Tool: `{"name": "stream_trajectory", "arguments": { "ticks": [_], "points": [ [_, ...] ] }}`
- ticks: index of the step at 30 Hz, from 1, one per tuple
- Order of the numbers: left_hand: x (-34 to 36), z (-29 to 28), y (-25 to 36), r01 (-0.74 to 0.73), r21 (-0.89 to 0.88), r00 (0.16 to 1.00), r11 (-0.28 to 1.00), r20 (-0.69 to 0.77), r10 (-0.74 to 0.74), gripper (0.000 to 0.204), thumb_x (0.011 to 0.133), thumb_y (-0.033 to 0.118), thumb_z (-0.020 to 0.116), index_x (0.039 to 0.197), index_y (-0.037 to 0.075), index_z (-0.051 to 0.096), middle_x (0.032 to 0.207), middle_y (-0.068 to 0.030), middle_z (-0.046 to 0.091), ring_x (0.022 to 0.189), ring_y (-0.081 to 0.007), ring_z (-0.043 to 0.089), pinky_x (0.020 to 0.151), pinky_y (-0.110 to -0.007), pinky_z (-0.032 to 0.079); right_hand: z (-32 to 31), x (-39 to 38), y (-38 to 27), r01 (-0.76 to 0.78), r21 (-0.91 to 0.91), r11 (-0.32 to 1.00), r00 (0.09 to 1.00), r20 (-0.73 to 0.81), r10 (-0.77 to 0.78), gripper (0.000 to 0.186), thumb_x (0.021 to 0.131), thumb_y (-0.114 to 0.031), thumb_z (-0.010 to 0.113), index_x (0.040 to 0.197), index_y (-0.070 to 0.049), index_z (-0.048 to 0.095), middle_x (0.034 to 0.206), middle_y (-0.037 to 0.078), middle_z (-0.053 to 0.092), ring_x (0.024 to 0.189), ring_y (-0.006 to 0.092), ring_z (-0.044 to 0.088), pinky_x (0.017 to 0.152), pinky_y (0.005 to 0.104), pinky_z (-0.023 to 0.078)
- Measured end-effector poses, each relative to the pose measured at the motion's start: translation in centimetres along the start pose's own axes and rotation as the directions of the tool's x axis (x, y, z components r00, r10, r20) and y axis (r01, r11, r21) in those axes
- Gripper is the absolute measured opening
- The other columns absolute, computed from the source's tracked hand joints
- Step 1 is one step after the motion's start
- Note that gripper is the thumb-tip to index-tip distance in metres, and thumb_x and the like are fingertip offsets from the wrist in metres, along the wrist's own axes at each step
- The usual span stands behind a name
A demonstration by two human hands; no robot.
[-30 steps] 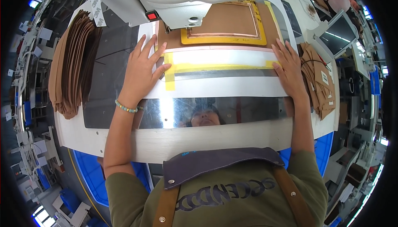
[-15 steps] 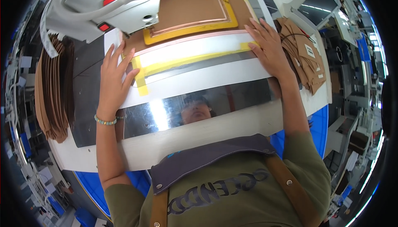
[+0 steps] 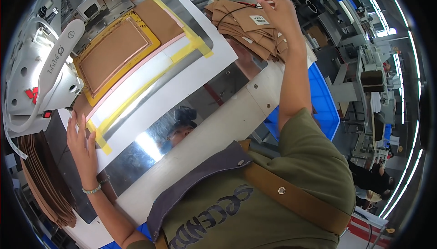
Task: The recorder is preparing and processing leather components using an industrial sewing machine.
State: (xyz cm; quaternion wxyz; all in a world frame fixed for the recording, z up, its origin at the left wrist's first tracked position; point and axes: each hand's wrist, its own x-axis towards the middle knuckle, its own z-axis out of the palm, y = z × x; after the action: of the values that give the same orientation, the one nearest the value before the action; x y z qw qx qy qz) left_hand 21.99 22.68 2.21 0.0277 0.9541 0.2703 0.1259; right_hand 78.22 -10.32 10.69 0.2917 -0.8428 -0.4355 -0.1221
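My left hand (image 3: 83, 146) rests with fingers spread at the near left corner of a brown panel (image 3: 161, 19), beside a strip of yellow tape (image 3: 101, 140). On the panel sits a yellow frame (image 3: 154, 41) around a brown rectangle with a lighter border. A pink-edged white strip (image 3: 150, 69) runs along its near side, taped over a white sheet (image 3: 205, 69). My right hand (image 3: 280, 15) is raised over the pile of flat brown pieces (image 3: 248, 28) at the right, fingers bent and apart, nothing visible in them. A thin dark cord (image 3: 227, 16) lies on that pile.
A white sewing machine (image 3: 45, 85) stands at the left, its arm over the work. Below it is a stack of brown pieces (image 3: 45, 183). A shiny metal plate (image 3: 191, 115) covers the table's near part. A blue bin (image 3: 324, 99) is beyond the right edge.
My right hand has left the panel's right side and risen over the brown pile. My left hand stays at the left corner. The view has turned to the right.
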Motion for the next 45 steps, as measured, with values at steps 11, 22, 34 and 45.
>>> {"name": "stream_trajectory", "arguments": {
  "ticks": [11,22,34,45],
  "points": [
    [-0.2,-0.2,0.4,0.026,-0.066,1.000,0.998,0.012,-0.025,0.054,0.109,0.028,0.056,0.162,0.015,0.051,0.172,-0.0098,0.040,0.160,-0.0338,0.032,0.130,-0.049,0.024,-0.7,1.1,7.4,-0.269,-0.010,0.963,0.812,0.536,0.233,0.018,0.098,-0.020,0.075,0.095,-0.006,0.063,0.083,0.001,0.061,0.078,0.0142,0.054,0.071,0.0328,0.045],
    [0.1,-0.3,0.3,0.012,-0.068,1.000,0.998,0.005,-0.012,0.055,0.109,0.028,0.057,0.162,0.015,0.050,0.173,-0.0107,0.039,0.160,-0.0354,0.032,0.129,-0.049,0.023,5.8,8.7,-2.1,-0.054,0.270,0.961,0.945,0.324,-0.037,0.017,0.101,-0.020,0.069,0.100,-0.003,0.070,0.081,0.006,0.066,0.078,0.0152,0.064,0.072,0.0354,0.052],
    [0.3,0.0,0.3,-0.007,-0.109,1.000,0.994,0.000,0.007,0.055,0.109,0.028,0.056,0.162,0.013,0.049,0.172,-0.0111,0.039,0.160,-0.0347,0.031,0.129,-0.049,0.023,8.6,21.7,-7.0,0.577,-0.233,0.783,0.469,0.879,-0.084,0.029,0.072,-0.015,0.075,0.099,-0.007,0.084,0.087,0.018,0.079,0.077,0.0284,0.072,0.073,0.0452,0.057],
    [0.5,-2.3,-1.1,0.005,-0.144,0.998,0.990,-0.061,-0.014,0.053,0.105,0.019,0.064,0.155,0.005,0.054,0.169,-0.0155,0.044,0.159,-0.0399,0.032,0.129,-0.049,0.026,6.1,13.7,-15.2,0.233,0.324,0.917,0.915,0.247,-0.320,0.020,0.096,-0.013,0.072,0.111,-0.004,0.082,0.092,0.008,0.081,0.081,0.0130,0.073,0.077,0.0307,0.058]
  ]
}}
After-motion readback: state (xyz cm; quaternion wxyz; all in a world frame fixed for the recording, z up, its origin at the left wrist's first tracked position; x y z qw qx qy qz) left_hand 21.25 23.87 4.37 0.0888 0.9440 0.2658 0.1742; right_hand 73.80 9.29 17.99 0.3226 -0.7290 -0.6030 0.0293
